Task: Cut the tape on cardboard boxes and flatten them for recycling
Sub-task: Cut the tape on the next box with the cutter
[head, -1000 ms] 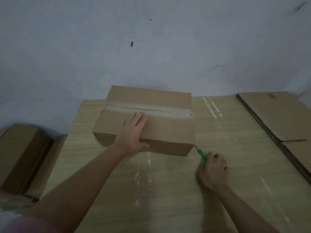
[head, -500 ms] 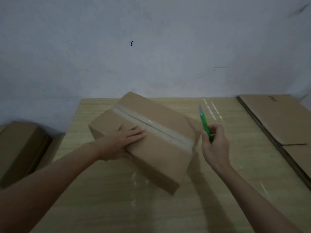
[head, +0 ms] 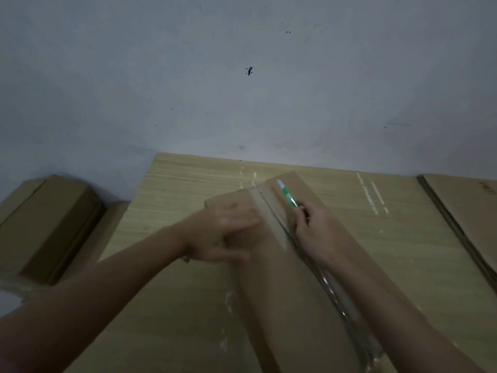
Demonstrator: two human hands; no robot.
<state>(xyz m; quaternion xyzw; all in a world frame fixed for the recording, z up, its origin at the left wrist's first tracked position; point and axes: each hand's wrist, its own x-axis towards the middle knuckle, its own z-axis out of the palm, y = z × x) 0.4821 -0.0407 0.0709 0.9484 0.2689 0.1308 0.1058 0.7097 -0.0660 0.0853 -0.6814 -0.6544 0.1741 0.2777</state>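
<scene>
A brown cardboard box (head: 285, 297) lies on the wooden table (head: 172, 292), turned lengthwise away from me. A strip of clear tape (head: 317, 281) runs along its top seam from near to far. My left hand (head: 228, 232), blurred, rests on the box's left top flap with fingers spread. My right hand (head: 314, 230) grips a green cutter (head: 287, 195) over the far part of the taped seam, its tip pointing away near the box's far end.
An intact cardboard box (head: 51, 227) stands at the left beside the table. Flattened cardboard (head: 468, 211) lies stacked at the right edge. A grey wall (head: 242, 76) rises right behind the table. White marks streak the tabletop.
The box has swung round from slantwise to lengthwise, closer to me. My right hand has moved the cutter from beside the box to above its taped seam. My left hand stays on top.
</scene>
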